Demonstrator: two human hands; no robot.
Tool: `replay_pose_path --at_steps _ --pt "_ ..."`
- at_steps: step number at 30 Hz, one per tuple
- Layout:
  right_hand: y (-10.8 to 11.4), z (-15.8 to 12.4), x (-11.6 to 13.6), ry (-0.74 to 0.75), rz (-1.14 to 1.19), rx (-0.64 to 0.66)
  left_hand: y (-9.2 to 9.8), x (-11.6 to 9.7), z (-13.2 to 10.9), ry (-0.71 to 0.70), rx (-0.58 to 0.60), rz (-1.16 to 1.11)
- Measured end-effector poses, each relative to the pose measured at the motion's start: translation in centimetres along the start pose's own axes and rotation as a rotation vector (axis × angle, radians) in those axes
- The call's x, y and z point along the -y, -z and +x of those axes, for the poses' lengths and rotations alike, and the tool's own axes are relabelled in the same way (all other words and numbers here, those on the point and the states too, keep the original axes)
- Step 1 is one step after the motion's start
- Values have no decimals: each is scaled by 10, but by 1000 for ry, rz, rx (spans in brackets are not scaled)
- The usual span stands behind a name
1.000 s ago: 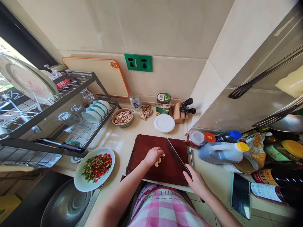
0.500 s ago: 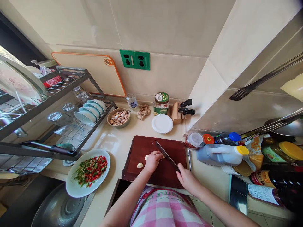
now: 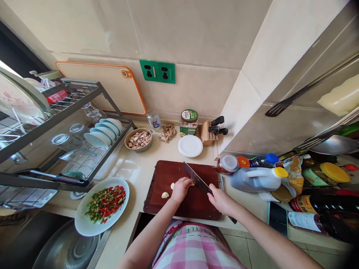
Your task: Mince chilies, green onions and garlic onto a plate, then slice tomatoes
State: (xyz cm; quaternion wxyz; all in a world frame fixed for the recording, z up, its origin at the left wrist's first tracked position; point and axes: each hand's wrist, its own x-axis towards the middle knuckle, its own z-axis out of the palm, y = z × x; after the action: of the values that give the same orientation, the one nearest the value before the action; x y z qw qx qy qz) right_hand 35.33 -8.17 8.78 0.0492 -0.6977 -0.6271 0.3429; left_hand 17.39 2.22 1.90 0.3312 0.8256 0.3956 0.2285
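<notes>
On the dark red cutting board (image 3: 159, 175), my left hand (image 3: 181, 189) is closed, its fingertips pinching a pale garlic clove, mostly hidden, beside the blade. My right hand (image 3: 221, 200) is wrapped around the handle of a kitchen knife (image 3: 195, 177). The blade slants up and left across the board, close to my left fingertips, with its broad side now partly facing me. Left of my left hand lie two peeled cloves, one garlic clove (image 3: 165, 195) in front and another garlic clove (image 3: 172, 185) partly behind the hand.
A plate (image 3: 79, 215) of chopped red and green peppers stands at the left by the dish rack (image 3: 108, 153). Behind the board are a bowl of garlic (image 3: 141, 148), ginger (image 3: 168, 133), a white plate (image 3: 190, 146) and a knife block (image 3: 206, 133). Bottles and a jug (image 3: 252, 180) crowd the right.
The knife has tilted so more of its blade face shows, and its handle end appears below my right hand. My right hand has risen slightly; my left hand keeps its grip. The view shifted a little.
</notes>
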Motion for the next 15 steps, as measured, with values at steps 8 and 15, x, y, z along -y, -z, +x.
replay_pose_path --at_steps 8,15 --pt "-7 1 3 -58 -2 -52 -3 -1 3 -11 -34 55" --pt "57 4 10 32 -77 32 -2 -9 13 -32 5 193"
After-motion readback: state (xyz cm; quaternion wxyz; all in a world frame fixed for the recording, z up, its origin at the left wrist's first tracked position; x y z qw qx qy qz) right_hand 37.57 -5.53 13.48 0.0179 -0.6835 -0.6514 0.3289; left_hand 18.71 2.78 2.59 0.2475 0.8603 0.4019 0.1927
